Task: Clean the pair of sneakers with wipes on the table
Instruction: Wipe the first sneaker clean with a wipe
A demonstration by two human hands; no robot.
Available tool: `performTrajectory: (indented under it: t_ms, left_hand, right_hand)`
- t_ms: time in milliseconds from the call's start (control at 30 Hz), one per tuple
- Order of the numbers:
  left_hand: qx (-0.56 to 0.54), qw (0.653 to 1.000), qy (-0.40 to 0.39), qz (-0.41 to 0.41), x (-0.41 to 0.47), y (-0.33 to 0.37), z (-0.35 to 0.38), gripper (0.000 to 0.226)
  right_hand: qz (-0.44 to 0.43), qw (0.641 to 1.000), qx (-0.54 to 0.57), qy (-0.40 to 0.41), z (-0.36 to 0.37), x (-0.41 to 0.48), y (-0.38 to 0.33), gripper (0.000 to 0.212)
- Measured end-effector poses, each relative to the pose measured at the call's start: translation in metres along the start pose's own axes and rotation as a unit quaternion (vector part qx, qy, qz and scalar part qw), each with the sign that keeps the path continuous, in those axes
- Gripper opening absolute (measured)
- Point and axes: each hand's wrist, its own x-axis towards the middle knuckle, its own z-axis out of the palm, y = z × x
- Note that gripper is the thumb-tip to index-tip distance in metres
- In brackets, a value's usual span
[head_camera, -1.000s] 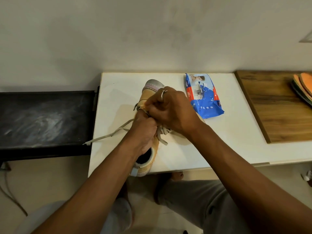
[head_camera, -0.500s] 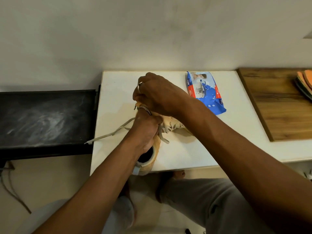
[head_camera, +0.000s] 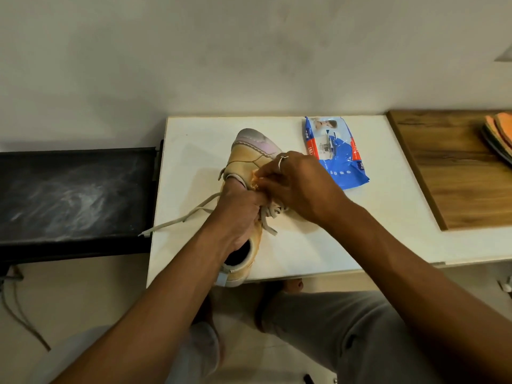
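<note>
One tan sneaker point(head_camera: 249, 159) with a grey-pink toe lies on the white table point(head_camera: 346, 239), toe pointing away and heel at the front edge. My left hand point(head_camera: 238, 214) grips it around the middle, near the collar and laces. My right hand point(head_camera: 302, 187), a ring on one finger, has its fingers curled against the upper by the laces and pinches a small crumpled pale-orange wad point(head_camera: 256, 180), apparently a wipe. A loose lace point(head_camera: 180, 220) trails left over the table edge. The blue pack of wipes point(head_camera: 335, 159) lies just behind my right hand. No second sneaker is in view.
A wooden board point(head_camera: 457, 176) lies on the table's right part, with orange insoles point(head_camera: 498, 134) stacked at its far right. A black bench point(head_camera: 74, 198) adjoins the table on the left. The wall stands directly behind. My legs are under the front edge.
My right hand, which half a second ago reached over the toe, has drawn back to the laces, so the toe shows again. My left hand keeps its hold on the sneaker.
</note>
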Motion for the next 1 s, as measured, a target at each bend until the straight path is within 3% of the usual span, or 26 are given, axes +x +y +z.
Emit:
performTrajectory:
  t_ms: [167,367,533,733,900,1000]
  left_hand:
    - [0.016,1.000,-0.019,0.010,0.000,0.000,-0.001,0.055]
    - [0.015,0.999,-0.032,0.021,-0.002,0.000,0.002,0.060]
    - [0.030,1.000,-0.002,0.002,0.003,-0.002,-0.003,0.051]
    - [0.021,0.999,-0.038,0.023,-0.002,0.003,0.001,0.060]
    - [0.031,0.999,-0.026,0.025,-0.002,0.004,0.003,0.050]
    - [0.043,0.999,-0.017,0.021,-0.006,0.005,0.003,0.048]
  right_hand:
    - [0.036,0.998,-0.016,0.047,0.003,0.000,-0.011,0.020]
    - [0.028,0.999,0.037,-0.019,-0.005,-0.006,0.002,0.015]
    - [0.005,0.995,-0.016,0.094,0.010,0.007,-0.009,0.017]
    - [0.012,0.999,0.048,-0.003,-0.005,0.001,0.004,0.013]
    - [0.024,0.997,-0.011,0.077,0.005,-0.001,0.001,0.018]
    - [0.012,0.998,0.028,0.060,0.005,-0.002,-0.006,0.014]
